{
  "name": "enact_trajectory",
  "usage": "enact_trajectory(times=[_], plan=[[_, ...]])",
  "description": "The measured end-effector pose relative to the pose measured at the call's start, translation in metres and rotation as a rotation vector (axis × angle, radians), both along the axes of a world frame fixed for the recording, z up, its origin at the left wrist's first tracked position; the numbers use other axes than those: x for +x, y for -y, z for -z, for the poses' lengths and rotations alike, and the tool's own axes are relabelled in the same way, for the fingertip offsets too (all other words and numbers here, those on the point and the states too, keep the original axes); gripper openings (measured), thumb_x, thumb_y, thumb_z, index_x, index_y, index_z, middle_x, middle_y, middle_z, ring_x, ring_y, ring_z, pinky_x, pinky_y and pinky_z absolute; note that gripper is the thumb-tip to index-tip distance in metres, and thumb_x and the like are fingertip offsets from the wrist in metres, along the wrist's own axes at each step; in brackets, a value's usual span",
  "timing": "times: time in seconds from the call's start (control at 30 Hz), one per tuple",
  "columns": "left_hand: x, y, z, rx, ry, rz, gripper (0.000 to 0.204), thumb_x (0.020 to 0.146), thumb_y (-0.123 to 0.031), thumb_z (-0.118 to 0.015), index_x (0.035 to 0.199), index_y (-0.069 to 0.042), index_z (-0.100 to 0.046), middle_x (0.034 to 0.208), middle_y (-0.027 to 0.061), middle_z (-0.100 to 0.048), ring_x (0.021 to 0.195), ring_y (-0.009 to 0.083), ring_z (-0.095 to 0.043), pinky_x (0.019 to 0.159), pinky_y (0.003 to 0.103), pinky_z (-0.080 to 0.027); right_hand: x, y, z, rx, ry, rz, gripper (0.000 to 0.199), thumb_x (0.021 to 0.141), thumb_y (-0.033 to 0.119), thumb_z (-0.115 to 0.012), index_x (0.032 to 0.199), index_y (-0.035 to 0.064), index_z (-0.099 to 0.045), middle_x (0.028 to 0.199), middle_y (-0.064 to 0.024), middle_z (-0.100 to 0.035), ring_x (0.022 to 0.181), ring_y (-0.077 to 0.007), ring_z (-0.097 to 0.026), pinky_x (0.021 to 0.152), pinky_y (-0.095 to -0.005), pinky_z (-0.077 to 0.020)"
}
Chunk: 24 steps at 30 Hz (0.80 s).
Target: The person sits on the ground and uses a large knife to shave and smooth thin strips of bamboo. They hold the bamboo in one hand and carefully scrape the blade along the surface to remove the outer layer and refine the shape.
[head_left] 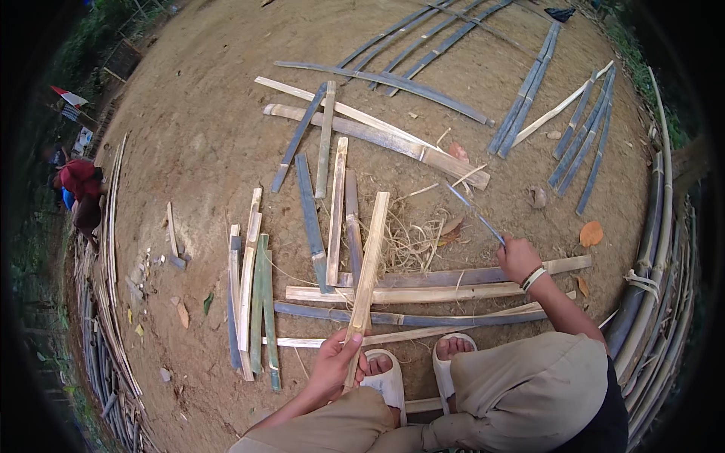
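My left hand [337, 364] is closed round the lower part of a split bamboo strip [370, 260], its pale inner face up, tilted away from me. In my right hand [519, 259] is a knife [476, 214] with a long, thin blade pointing to the far left, apart from the strip. Beyond the strip lies a tangle of pale bamboo shavings [414, 245]. Several split bamboo lengths, one a dark bamboo piece [408, 318], lie crosswise before my feet. Left of my left hand rests a row of short bamboo strips [249, 287].
Longer bamboo slats [423, 49] are spread on the bare earth at the far side. Whole bamboo poles [647, 264] are stacked along the right, and more poles [98, 340] line the left. A person in red [78, 181] is at the far left. My sandalled feet [389, 381] are close by.
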<state>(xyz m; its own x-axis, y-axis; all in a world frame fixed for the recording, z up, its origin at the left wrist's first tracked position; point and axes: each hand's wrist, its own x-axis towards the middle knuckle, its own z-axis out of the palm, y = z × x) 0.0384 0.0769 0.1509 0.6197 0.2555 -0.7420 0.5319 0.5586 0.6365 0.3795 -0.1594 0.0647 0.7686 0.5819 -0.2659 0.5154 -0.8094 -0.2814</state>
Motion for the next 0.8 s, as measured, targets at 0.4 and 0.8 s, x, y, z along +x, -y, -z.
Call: enact_trajectory(times=[0.4, 0.8], plan=[[0.015, 0.004, 0.002, -0.103, -0.059, -0.134, 0.028, 0.106, -0.030, -0.043, 0.111, -0.006, -0.056, 0.061, 0.0054, -0.054, 0.035, 0.0120, -0.040, 0.031, 0.025, -0.032, -0.091, -0.035, -0.050, 0.152, -0.099, -0.593, 0.024, 0.091, 0.028, -0.056, 0.097, 0.0044, -0.056, 0.078, -0.0193, -0.065, 0.067, -0.0381, -0.066, 0.061, -0.0480, -0.0538], [0.008, 0.000, -0.011, -0.219, -0.082, -0.131, 0.028, 0.107, -0.032, -0.043, 0.115, -0.006, -0.052, 0.060, 0.0044, -0.051, 0.036, 0.0109, -0.037, 0.033, 0.025, -0.029, -0.008, -0.080, 0.004, -0.103, -0.079, -0.544, 0.026, 0.089, 0.025, -0.052, 0.103, 0.0039, -0.057, 0.076, -0.0227, -0.068, 0.071, -0.0416, -0.067, 0.068, -0.0526, -0.0540]])
